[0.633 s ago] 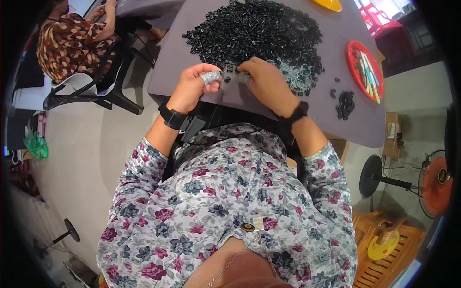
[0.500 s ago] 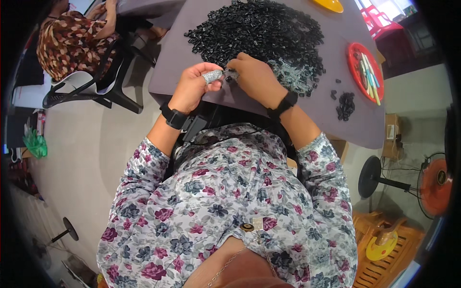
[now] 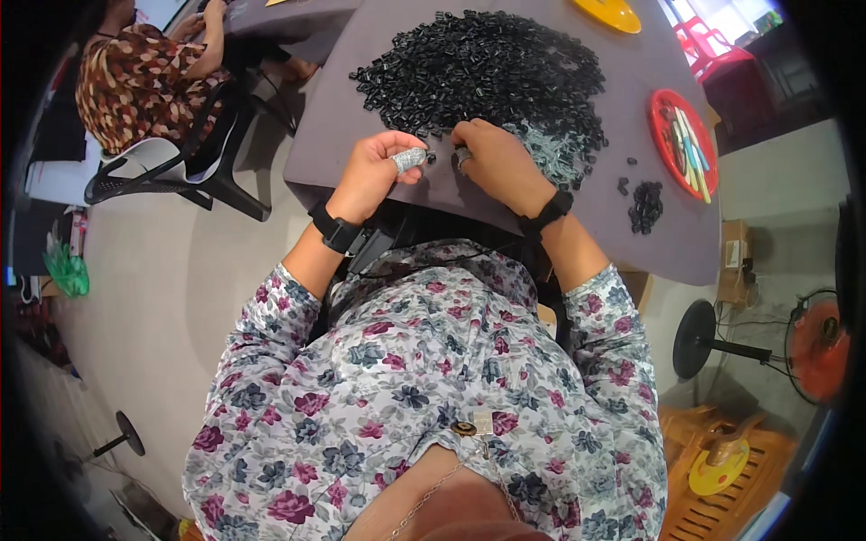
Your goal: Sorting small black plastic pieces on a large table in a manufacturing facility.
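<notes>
My left hand is at the table's near edge, thumb and fingers pinched on a small black plastic piece. Silvery-grey wrapping covers one of its digits. Just to the right is my right hand, its fingers curled together and a wrapped digit showing; whatever they grip, if anything, is hidden. Beyond both hands spreads a large heap of small black plastic pieces. A pile of thin, pale clear scraps lies beside my right hand, against the heap.
At the right, a red plate carries slim white and blue-handled tools, with a small cluster of black pieces nearby. A yellow plate sits at the far edge. Another person sits on a chair at left. Fans stand at right.
My hands have drawn apart; the right has shifted slightly right and nearer to me. The black piece now shows plainly at my left fingertips.
</notes>
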`<state>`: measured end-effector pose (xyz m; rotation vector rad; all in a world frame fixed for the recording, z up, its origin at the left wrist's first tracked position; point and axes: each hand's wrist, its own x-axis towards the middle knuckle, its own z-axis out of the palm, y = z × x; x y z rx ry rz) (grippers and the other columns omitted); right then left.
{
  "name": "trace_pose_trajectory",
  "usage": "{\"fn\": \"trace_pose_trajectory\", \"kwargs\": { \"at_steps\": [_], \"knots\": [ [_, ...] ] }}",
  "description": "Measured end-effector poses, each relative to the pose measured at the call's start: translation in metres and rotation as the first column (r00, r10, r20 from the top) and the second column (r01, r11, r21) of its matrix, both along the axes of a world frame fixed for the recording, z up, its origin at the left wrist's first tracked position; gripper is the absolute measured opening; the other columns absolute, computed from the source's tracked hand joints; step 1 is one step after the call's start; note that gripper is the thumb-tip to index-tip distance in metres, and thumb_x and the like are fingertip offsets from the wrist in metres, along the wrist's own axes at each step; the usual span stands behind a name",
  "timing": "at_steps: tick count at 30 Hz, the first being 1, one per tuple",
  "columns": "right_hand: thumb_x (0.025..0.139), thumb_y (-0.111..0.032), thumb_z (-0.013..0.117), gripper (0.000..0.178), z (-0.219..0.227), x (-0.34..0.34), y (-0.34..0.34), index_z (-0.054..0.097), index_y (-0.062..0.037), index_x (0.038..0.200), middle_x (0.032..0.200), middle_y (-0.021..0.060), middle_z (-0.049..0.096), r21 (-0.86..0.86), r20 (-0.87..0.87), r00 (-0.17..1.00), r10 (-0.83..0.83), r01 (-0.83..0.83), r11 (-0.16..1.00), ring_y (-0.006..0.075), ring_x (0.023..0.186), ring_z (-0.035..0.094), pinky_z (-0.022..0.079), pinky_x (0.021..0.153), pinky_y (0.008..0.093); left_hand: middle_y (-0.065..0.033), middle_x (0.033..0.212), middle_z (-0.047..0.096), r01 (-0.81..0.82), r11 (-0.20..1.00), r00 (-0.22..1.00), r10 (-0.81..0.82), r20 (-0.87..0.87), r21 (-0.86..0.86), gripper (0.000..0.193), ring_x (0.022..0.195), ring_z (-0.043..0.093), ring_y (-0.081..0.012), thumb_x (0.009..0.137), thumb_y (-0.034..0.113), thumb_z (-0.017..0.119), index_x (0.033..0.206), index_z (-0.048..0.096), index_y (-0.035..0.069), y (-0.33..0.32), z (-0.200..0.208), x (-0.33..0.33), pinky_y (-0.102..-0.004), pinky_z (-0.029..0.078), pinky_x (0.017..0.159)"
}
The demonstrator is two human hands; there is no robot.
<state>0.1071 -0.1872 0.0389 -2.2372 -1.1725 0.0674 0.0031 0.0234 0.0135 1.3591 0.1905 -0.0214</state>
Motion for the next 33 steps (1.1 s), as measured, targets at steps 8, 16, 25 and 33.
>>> {"fn": "trace_pose_trajectory", "kwargs": {
  "at_steps": [8, 16, 25, 33],
  "knots": [
    [0.088, 0.002, 0.062, 0.026, 0.012, -0.021, -0.030, 0.071, 0.0021, 0.112, 0.094, 0.0039, 0.072, 0.316, -0.630, 0.774, 0.065, 0.179, 0.932, 0.0098, 0.078, 0.062, 0.051, 0.069, 0.0268, -0.0014, 0.097, 0.073, 0.051, 0.999, 0.999, -0.051, 0.001, -0.021, 0.015, 0.078, 0.067, -0.0062, 0.100, 0.008, 0.066, 0.114, 0.070, 0.003, -0.026, 0.006, -0.006, -0.0211, 0.056, 0.072],
    [0.087, 0.003, 0.063, 0.024, 0.009, -0.030, -0.046, 0.071, 0.0022, 0.110, 0.096, 0.0019, 0.071, 0.363, -0.709, 0.696, 0.116, 0.219, 0.906, 0.0073, 0.084, 0.064, 0.051, 0.071, 0.0248, 0.0013, 0.094, 0.073, 0.128, 0.991, 0.990, -0.129, -0.055, -0.031, 0.015, 0.076, 0.066, -0.0049, 0.099, 0.008, 0.067, 0.113, 0.072, 0.004, -0.041, 0.012, -0.005, -0.0199, 0.054, 0.070],
    [0.090, -0.001, 0.063, 0.023, 0.005, -0.031, -0.050, 0.072, 0.0008, 0.111, 0.092, 0.0011, 0.071, 0.345, -0.749, 0.651, 0.125, 0.222, 0.912, 0.0053, 0.075, 0.062, 0.049, 0.064, 0.0211, 0.0012, 0.096, 0.072, 0.143, 0.990, 0.988, -0.143, -0.057, -0.002, 0.015, 0.075, 0.064, -0.0045, 0.100, 0.006, 0.065, 0.113, 0.072, 0.004, -0.044, 0.016, -0.005, -0.0194, 0.053, 0.070],
    [0.093, -0.004, 0.059, 0.027, 0.004, -0.034, -0.053, 0.071, 0.0003, 0.117, 0.096, 0.0020, 0.072, 0.326, -0.769, 0.625, 0.135, 0.202, 0.923, 0.0057, 0.072, 0.061, 0.047, 0.062, 0.0194, 0.0000, 0.095, 0.072, 0.181, 0.983, 0.983, -0.181, 0.010, -0.022, 0.015, 0.076, 0.063, -0.0057, 0.098, 0.002, 0.063, 0.111, 0.072, 0.003, -0.043, 0.006, -0.005, -0.0207, 0.052, 0.069]
  ]
}}
